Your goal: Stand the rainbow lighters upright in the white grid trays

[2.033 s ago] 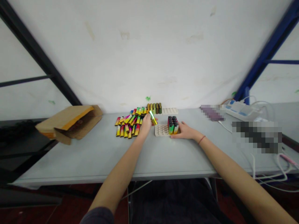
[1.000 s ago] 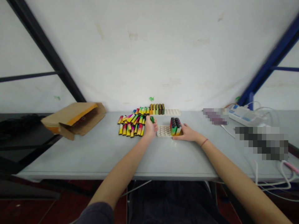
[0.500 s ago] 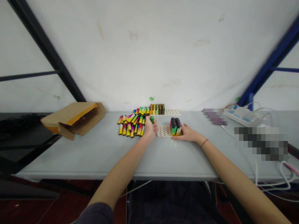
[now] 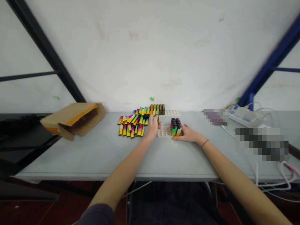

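Observation:
My left hand (image 4: 154, 126) is closed around a green lighter (image 4: 158, 119), most of which is hidden by the fingers. It hovers at the left end of a white tray with rows of round hollows (image 4: 164, 132). Upright lighters with black tops (image 4: 174, 128) fill the tray's right part. Around that right end, my right hand (image 4: 188, 134) holds the tray, its thumb along the front edge and its fingers behind, partly hidden. A loose pile of shiny multicoloured lighters (image 4: 132, 125) lies left of my left hand.
Behind, a second white tray (image 4: 173, 112) carries upright lighters (image 4: 157, 109) on its left part, close to the wall. An opened brown cardboard box (image 4: 72, 120) lies at the left. Power strips (image 4: 243, 116), cables and blurred items occupy the table's right side.
My left hand has moved slightly right and away from me with the green lighter, to the left end of the front tray. My right hand has stayed in place.

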Available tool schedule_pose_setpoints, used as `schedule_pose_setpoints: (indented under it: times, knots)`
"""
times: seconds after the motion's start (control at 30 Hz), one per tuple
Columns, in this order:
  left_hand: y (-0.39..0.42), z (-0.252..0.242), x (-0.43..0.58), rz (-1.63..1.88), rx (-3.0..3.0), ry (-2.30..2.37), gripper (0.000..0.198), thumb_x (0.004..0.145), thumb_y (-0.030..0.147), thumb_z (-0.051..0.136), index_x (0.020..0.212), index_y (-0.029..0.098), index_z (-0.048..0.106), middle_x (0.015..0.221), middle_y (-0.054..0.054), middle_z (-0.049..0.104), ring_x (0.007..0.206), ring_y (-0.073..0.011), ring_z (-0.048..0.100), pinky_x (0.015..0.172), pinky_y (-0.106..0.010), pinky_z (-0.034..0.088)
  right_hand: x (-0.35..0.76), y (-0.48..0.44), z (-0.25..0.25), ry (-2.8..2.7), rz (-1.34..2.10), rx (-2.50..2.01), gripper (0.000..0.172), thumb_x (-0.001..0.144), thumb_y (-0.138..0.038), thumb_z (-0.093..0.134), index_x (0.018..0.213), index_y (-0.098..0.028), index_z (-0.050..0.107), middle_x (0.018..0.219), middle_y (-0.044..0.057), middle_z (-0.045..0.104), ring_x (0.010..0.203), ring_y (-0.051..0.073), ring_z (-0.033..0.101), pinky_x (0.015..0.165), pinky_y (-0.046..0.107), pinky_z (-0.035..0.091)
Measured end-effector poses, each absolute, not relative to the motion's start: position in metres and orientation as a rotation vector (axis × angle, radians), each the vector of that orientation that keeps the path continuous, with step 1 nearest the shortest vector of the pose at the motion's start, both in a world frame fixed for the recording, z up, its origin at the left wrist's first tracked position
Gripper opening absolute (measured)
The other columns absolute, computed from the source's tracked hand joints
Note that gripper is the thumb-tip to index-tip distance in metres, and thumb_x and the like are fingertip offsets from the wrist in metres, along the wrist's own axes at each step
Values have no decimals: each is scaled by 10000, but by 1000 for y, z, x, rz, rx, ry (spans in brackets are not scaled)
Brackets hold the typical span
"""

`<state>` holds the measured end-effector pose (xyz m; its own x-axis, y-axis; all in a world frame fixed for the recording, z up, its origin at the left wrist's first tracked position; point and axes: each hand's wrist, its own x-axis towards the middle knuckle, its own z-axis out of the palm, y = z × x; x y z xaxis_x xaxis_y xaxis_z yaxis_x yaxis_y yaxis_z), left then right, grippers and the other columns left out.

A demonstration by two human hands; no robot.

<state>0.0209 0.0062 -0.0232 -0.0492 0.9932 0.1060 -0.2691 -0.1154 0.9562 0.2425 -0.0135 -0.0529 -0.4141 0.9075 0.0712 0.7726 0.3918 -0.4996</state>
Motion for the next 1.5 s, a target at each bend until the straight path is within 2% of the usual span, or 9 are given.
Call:
schedule_pose_setpoints:
  times: [0.1, 0.2, 0.37, 0.63, 0.83, 1.0, 1.23, 1.37, 1.5]
  knots:
    - [9, -31, 22, 1475, 1406, 986, 147, 948, 336, 627, 1032, 217, 610, 832, -10, 679, 775, -142, 641, 748, -259, 521, 242, -14, -53, -2319, 563, -1461, 721, 766, -734, 714, 1244, -195, 691, 1257, 156, 757, 1290, 427, 638, 1246, 714, 179]
    - [11, -34, 23, 1465, 1649, 1022, 139, 886, 277, 706, 1007, 207, 705, 1053, -74, 713, 963, -185, 642, 925, -315, 523, 243, -14, -54, -2325, 565, -1454, 696, 775, -726, 709, 1225, -194, 701, 1202, 148, 777, 1274, 425, 648, 1245, 713, 172]
    - [12, -38, 21, 1335, 1763, 1003, 157, 877, 263, 699, 1016, 214, 751, 1107, -74, 725, 879, -187, 639, 922, -324, 533, 243, -13, -55, -2314, 535, -1424, 729, 769, -722, 717, 1275, -200, 677, 1294, 160, 746, 1287, 427, 634, 1232, 715, 201]
    - [12, -39, 19, 1272, 1895, 1018, 112, 904, 228, 653, 990, 212, 724, 1049, -85, 729, 1022, -241, 662, 1065, -380, 486, 243, -12, -56, -2307, 540, -1426, 768, 756, -725, 735, 1313, -202, 665, 1367, 167, 712, 1293, 425, 630, 1238, 716, 190]
    - [9, -34, 20, 1271, 1860, 1015, 104, 891, 184, 647, 969, 215, 707, 1061, -73, 730, 1004, -231, 668, 1069, -369, 476, 244, -12, -56, -2337, 545, -1445, 726, 772, -722, 727, 1259, -185, 698, 1284, 168, 750, 1285, 423, 638, 1243, 700, 190]
    - [6, -28, 13, 1263, 1807, 1067, 254, 848, 177, 711, 1087, 262, 713, 1004, -34, 737, 992, -232, 684, 1059, -378, 482, 244, -11, -57, -2329, 550, -1441, 698, 775, -725, 719, 1247, -211, 701, 1251, 151, 766, 1281, 424, 639, 1233, 718, 193]
    - [3, -24, 12, 1099, 2126, 1120, 303, 889, 162, 614, 1124, 291, 755, 1148, -65, 746, 1154, -277, 639, 1126, -431, 433, 243, -11, -57, -2335, 522, -1426, 754, 775, -741, 705, 1283, -185, 685, 1244, 164, 765, 1279, 436, 642, 1236, 713, 195]
    - [1, -3, -6, 1003, 2323, 1525, 337, 929, 264, 595, 1235, 257, 733, 1255, -127, 714, 1229, -323, 604, 1101, -452, 434, 243, -11, -57, -2300, 543, -1421, 887, 746, -750, 727, 1415, -182, 598, 1369, 175, 710, 1338, 440, 604, 1248, 709, 182]
    - [10, 16, -53, 775, 2097, 2179, 235, 885, 362, 630, 1007, 226, 779, 1137, -170, 744, 1150, -375, 656, 999, -474, 485, 244, -10, -58, -2296, 565, -1421, 945, 740, -753, 734, 1460, -171, 545, 1432, 195, 669, 1360, 432, 589, 1254, 712, 163]
